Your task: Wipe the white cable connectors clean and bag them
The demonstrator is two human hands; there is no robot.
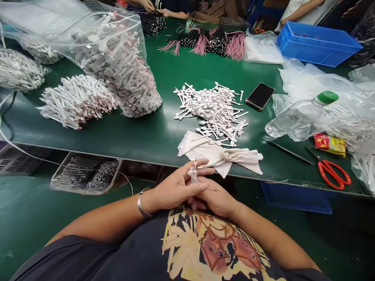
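Just above my lap, my left hand (pixel 175 189) holds a small bunch of short white cables (pixel 192 173) between its thumb and fingers, with their thin wire ends pointing up. My right hand (pixel 218 197) presses against it from the right, fingers curled around the bunch's lower part, which is mostly hidden. Beyond the hands, a crumpled white cloth (pixel 202 150) lies at the table's front edge. A loose pile of short white cables with small connectors (pixel 213 109) spreads behind the cloth and touches it.
A bulging clear bag of white connectors (pixel 117 70) stands left, beside stacked white cables (pixel 77 99). At right are a phone (pixel 260 96), bottle (pixel 295 115), tweezers (pixel 288 151) and red-handled scissors (pixel 332 171). Behind lie pink-and-black wire bundles (pixel 216 41) and a blue bin (pixel 316 45). Other people's arms show at the back.
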